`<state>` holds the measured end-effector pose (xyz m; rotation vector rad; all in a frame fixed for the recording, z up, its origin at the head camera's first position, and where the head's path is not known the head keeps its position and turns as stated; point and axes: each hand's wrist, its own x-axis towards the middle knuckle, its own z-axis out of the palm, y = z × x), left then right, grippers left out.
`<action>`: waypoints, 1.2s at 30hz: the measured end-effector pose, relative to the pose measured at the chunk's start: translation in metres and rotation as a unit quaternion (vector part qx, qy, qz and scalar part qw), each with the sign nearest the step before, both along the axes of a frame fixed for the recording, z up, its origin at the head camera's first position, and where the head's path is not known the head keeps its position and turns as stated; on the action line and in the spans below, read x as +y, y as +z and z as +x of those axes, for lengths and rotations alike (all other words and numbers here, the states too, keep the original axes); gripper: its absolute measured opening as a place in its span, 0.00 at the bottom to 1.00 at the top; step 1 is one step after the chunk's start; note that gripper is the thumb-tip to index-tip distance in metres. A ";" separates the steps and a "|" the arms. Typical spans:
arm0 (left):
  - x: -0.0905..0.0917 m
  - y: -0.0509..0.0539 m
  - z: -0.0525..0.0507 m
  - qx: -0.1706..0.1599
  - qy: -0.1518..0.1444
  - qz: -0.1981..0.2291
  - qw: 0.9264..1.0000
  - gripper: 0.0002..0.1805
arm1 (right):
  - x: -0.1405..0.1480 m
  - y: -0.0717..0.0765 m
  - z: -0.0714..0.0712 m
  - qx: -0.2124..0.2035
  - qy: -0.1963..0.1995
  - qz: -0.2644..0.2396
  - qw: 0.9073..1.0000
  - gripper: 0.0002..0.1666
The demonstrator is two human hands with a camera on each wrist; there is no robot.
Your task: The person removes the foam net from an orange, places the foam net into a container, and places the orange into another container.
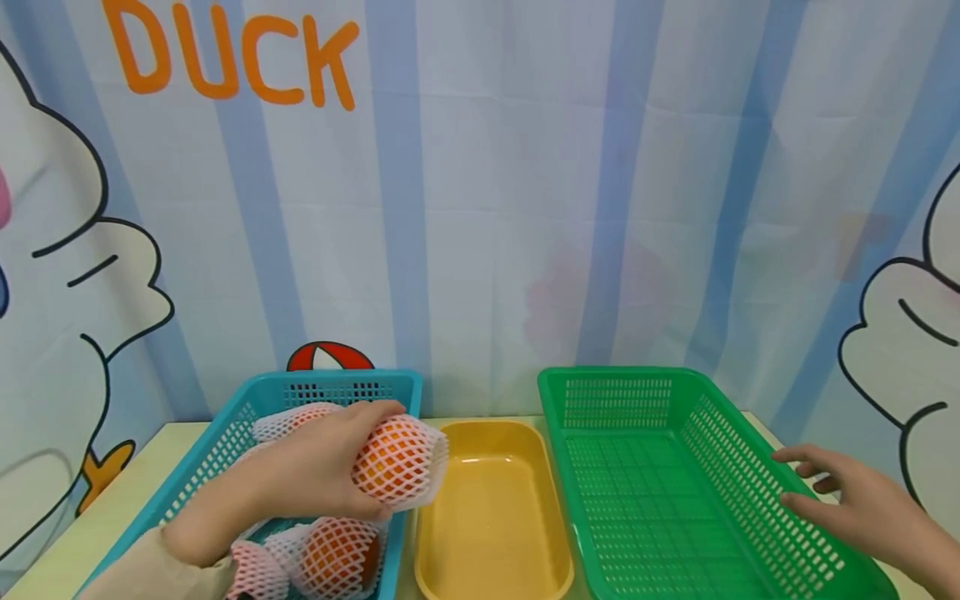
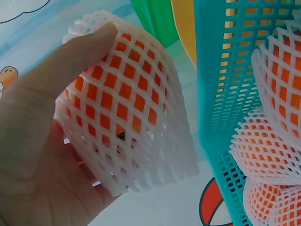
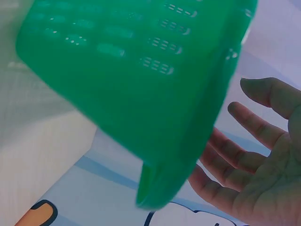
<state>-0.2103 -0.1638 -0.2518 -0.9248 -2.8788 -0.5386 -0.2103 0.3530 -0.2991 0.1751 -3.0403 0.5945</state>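
The fingers and thumb of the left hand [image 1: 326, 464] curl around an orange-coloured fruit [image 1: 392, 461] in a white foam net sleeve [image 1: 438, 468], whose open end points right, away from the palm. The key relation: the fruit hangs above the right rim of the blue basket [image 1: 414, 392], with the yellow tray [image 1: 495, 529] just right of these fingers and lower. The left hand is the nearer one to that tray. Its forearm comes in from the lower left, back of the hand up. Below the fingers, more netted fruits [image 1: 339, 557] lie in the blue basket. Farther right stands the green basket [image 1: 622, 377]; at its far side the right hand [image 1: 847, 498] holds nothing, fingers loosely spread; whether they touch the rim I cannot tell. The counter [image 1: 146, 475] carries the containers.
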 end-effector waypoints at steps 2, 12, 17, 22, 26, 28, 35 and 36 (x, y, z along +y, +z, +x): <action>0.002 0.000 0.000 0.004 -0.003 0.005 1.000 0.48 | -0.001 0.002 -0.001 0.003 0.002 0.003 1.000 0.32; 0.010 0.000 0.001 0.005 -0.001 0.014 1.000 0.48 | -0.016 0.015 -0.004 0.019 0.014 0.003 1.000 0.31; 0.012 0.001 0.000 0.023 -0.014 0.018 0.999 0.47 | -0.021 0.021 -0.006 0.033 0.038 -0.003 0.999 0.30; 0.015 0.000 -0.001 0.026 -0.014 0.026 0.999 0.45 | -0.028 0.022 -0.008 0.042 0.055 -0.003 0.998 0.27; 0.018 0.000 -0.001 0.024 -0.010 0.022 0.999 0.45 | -0.034 0.025 -0.009 0.041 0.062 -0.009 0.997 0.27; 0.020 0.000 -0.001 0.023 -0.006 0.019 1.000 0.44 | -0.037 0.026 -0.009 0.040 0.065 -0.018 0.997 0.28; 0.026 0.003 -0.002 0.018 -0.003 0.022 1.000 0.45 | -0.050 0.032 -0.006 0.042 0.102 -0.057 0.992 0.26; 0.027 0.004 -0.002 0.017 -0.003 0.022 1.000 0.45 | -0.052 0.034 -0.007 0.042 0.107 -0.061 0.992 0.26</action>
